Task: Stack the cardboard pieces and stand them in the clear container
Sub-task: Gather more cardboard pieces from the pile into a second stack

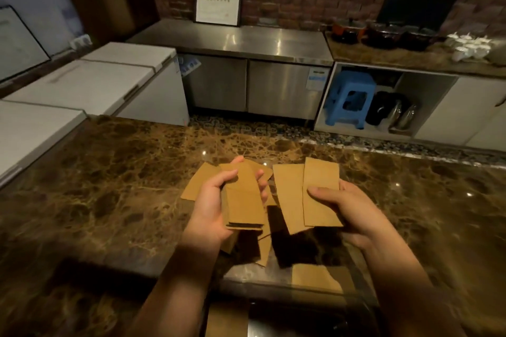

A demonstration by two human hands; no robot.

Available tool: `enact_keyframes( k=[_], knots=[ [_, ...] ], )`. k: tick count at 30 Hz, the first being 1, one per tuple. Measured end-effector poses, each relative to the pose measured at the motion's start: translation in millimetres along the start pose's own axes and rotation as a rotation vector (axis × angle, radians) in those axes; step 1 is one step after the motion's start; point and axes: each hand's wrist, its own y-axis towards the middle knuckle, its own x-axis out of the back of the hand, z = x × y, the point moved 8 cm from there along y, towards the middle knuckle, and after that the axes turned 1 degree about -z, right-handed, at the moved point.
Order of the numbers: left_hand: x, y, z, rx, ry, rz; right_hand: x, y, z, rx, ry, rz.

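My left hand grips a squared stack of brown cardboard pieces, thumb on top. My right hand holds two more cardboard pieces, fanned apart, with the thumb across the upper one. Both hands hover above the brown marble counter. Loose cardboard pieces lie on the counter under the hands. The clear container stands near the bottom of the view below my right forearm, its walls faint, with a cardboard piece seen through or in it.
White chest freezers line the left side. A steel counter with cabinets stands across the aisle. A blue stool sits under the right-hand counter, which carries pots and white cups.
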Motion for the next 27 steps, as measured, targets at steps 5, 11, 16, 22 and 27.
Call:
enact_keyframes(
  k=[5,11,16,22,27],
  knots=[
    [-24,2,11,-0.028,0.150,0.012,-27,-9,6,0.091,0.244,0.042],
    [-36,-2,12,-0.055,0.216,0.075,-35,-18,11,0.198,0.205,0.027],
    [-27,-1,12,-0.009,0.148,0.030,-28,-33,36,0.463,0.065,-0.001],
    [-23,-1,18,0.117,0.190,0.038,-51,-54,45,1.072,-0.778,0.034],
    [-27,1,16,0.058,0.269,0.096,-51,-50,29,1.143,-1.045,-0.009]
  ],
)
